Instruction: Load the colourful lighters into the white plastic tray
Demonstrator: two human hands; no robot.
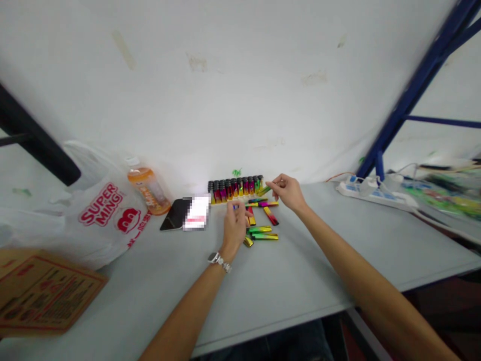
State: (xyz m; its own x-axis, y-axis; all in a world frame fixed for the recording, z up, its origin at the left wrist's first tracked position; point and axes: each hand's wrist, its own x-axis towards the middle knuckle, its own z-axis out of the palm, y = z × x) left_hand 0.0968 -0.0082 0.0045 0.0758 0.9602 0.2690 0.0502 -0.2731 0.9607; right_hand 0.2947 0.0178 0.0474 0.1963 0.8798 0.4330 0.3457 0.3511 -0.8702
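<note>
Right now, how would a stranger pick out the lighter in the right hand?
Against the white wall on the grey table stands a row of upright lighters. At its right end the right hand pinches one green-yellow lighter. It alone is tilted, neither standing nor lying flat.

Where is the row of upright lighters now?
Head view, centre: the row of upright lighters stands against the wall, right of the phone; the right hand holds a green lighter at its right end.
</note>
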